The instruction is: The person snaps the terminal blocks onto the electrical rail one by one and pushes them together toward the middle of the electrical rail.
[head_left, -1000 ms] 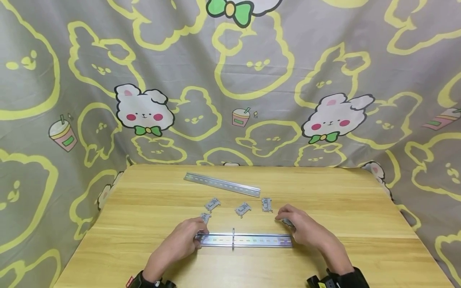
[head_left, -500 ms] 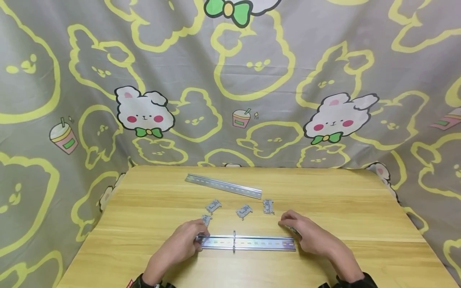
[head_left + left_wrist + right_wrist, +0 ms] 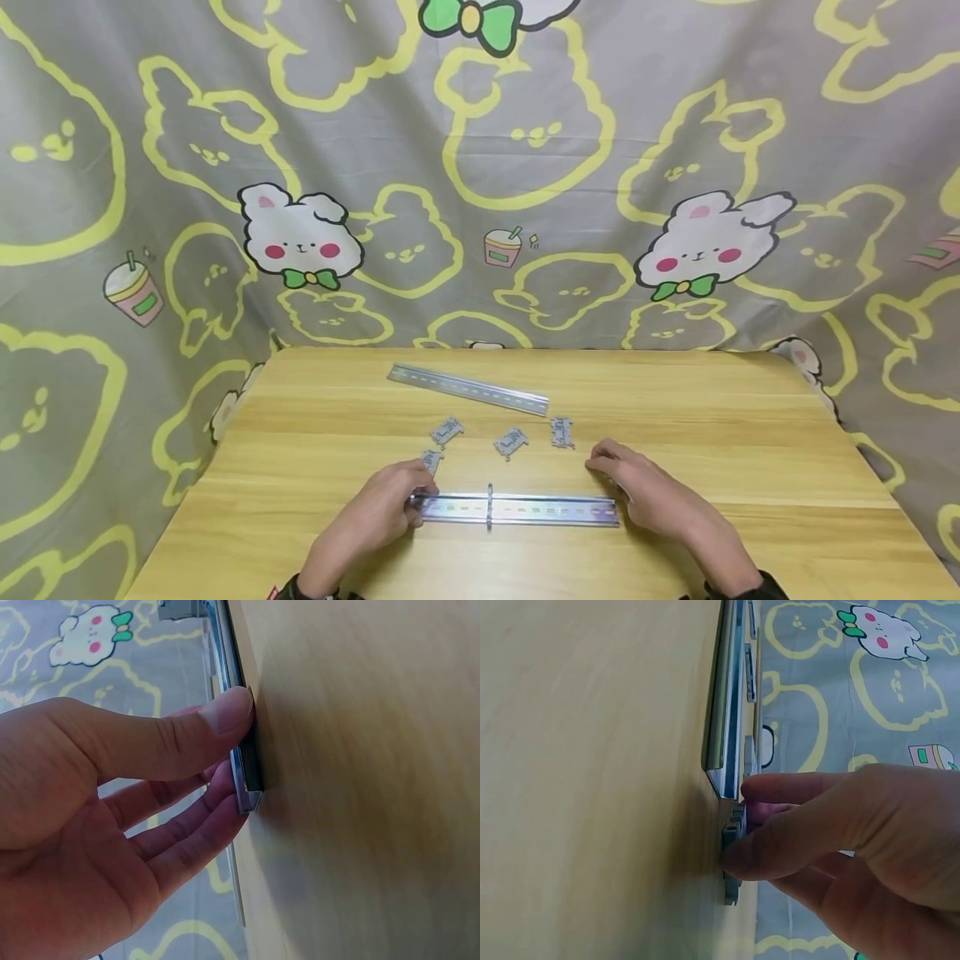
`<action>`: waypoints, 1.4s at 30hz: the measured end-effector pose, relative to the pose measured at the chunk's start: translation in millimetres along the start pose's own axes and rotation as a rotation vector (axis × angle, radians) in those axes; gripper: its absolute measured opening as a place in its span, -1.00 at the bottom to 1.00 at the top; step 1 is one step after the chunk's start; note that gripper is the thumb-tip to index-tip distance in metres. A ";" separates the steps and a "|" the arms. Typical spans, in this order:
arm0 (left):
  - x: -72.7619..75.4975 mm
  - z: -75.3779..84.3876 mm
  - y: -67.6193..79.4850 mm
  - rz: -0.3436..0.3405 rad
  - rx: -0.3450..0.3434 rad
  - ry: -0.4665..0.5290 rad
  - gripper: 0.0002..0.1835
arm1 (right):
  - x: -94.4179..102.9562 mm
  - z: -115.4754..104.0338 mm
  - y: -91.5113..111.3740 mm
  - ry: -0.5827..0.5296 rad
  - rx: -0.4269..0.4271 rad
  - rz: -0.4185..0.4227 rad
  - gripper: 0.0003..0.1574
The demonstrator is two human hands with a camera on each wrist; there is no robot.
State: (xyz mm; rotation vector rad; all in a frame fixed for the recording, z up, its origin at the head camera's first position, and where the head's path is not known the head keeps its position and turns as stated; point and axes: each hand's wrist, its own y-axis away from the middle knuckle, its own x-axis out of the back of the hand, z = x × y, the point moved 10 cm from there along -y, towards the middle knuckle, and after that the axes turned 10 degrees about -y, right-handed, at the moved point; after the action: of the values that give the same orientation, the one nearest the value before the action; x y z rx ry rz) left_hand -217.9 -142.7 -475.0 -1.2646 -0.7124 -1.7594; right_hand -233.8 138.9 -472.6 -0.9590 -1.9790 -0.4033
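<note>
In the head view a slotted metal DIN rail (image 3: 555, 511) lies crosswise near me. My left hand (image 3: 384, 504) grips its left end; the left wrist view has the thumb along the near edge and fingers on the far side. One thin terminal block (image 3: 490, 507) stands edge-on across the rail, left of its middle. Just beyond the rail's right end, my right hand (image 3: 660, 496) pinches a grey terminal block (image 3: 732, 891) between thumb and fingers, low by the tabletop. From the head camera this block is hidden behind the hand.
Loose grey terminal blocks lie beyond the rail: one (image 3: 447, 431) at left, one (image 3: 511, 442) in the middle, one (image 3: 562, 432) at right. Another (image 3: 432, 461) sits by my left fingertips. A second DIN rail (image 3: 468, 389) lies slanted farther back. A patterned curtain (image 3: 420, 250) rises behind the table.
The head view has shifted slightly. The terminal block at my right hand, partly visible a second ago, is now covered by the hand. My left hand keeps its hold on the rail.
</note>
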 end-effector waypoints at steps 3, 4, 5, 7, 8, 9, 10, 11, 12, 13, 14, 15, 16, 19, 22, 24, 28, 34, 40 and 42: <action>-0.4 0.5 1.2 0.005 -0.004 0.000 -0.60 | -0.8 -1.2 0.4 0.042 -0.002 0.007 -0.29; -0.4 0.6 1.4 0.005 -0.004 0.003 -0.60 | -1.1 -2.1 0.6 0.053 -0.001 0.009 -0.30; 0.0 0.8 1.5 0.008 -0.005 0.006 -0.60 | -1.3 -2.3 0.8 0.066 -0.007 0.011 -0.30; 0.5 0.7 1.4 0.007 -0.004 0.010 -0.60 | -0.8 -2.6 1.6 0.086 -0.020 0.015 -0.36; 0.6 0.7 1.1 0.006 -0.003 0.012 -0.60 | -0.2 -2.7 1.9 0.094 -0.027 0.017 -0.39; 0.6 0.5 0.9 0.003 0.000 0.016 -0.60 | 0.5 -2.8 2.3 0.101 -0.029 0.019 -0.41; 0.4 0.3 0.6 0.001 0.001 0.019 -0.60 | 1.5 -2.8 2.6 0.106 -0.033 0.020 -0.44; 0.1 0.0 0.4 -0.002 0.002 0.019 -0.60 | 2.4 -2.5 2.8 0.114 -0.034 0.021 -0.46; -0.3 -0.3 0.2 -0.005 0.004 0.019 -0.60 | 3.3 -2.6 2.9 0.116 -0.030 0.023 -0.49; -0.6 -0.4 0.1 -0.006 0.004 0.017 -0.60 | 3.9 -2.6 2.8 0.116 -0.023 0.025 -0.49; -0.9 -0.5 0.1 -0.007 0.004 0.015 -0.60 | 4.3 -2.7 2.8 0.114 -0.014 0.027 -0.50; -1.0 -0.7 0.1 -0.006 0.004 0.013 -0.60 | 4.8 -2.7 2.5 0.113 -0.007 0.031 -0.49; -1.1 -0.8 0.2 -0.006 0.004 0.011 -0.60 | 5.3 -2.5 2.2 0.109 -0.003 0.033 -0.48; -1.0 -0.9 0.5 -0.002 0.003 0.004 -0.61 | 6.2 -2.2 1.5 0.104 0.012 0.044 -0.40; -0.8 -0.5 0.7 -0.002 0.000 0.007 -0.61 | 8.0 -2.1 1.5 0.101 0.026 0.066 -0.34; -0.8 -0.2 0.6 -0.002 -0.002 0.009 -0.61 | 9.7 -1.7 2.2 0.100 0.034 0.083 -0.33; -1.1 -0.8 -0.1 -0.008 0.004 0.008 -0.61 | 13.8 2.2 4.1 0.070 0.017 0.102 -0.34; -0.6 -1.8 0.1 -0.019 0.019 0.018 -0.60 | 22.3 13.2 10.1 -0.005 -0.084 0.085 -0.37; -0.6 -1.8 -0.1 -0.020 0.021 0.018 -0.60 | 28.6 12.6 18.5 -0.145 -0.063 0.071 -0.46; -1.2 -2.1 -0.6 -0.023 0.021 0.016 -0.61 | 29.3 12.0 20.5 -0.189 -0.053 0.064 -0.46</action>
State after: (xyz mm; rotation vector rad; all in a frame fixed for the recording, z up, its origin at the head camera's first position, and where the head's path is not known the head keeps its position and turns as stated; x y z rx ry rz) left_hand -219.3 -143.8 -476.8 -1.2314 -0.7379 -1.7744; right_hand -234.5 173.2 -457.0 -1.1261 -2.1092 -0.3415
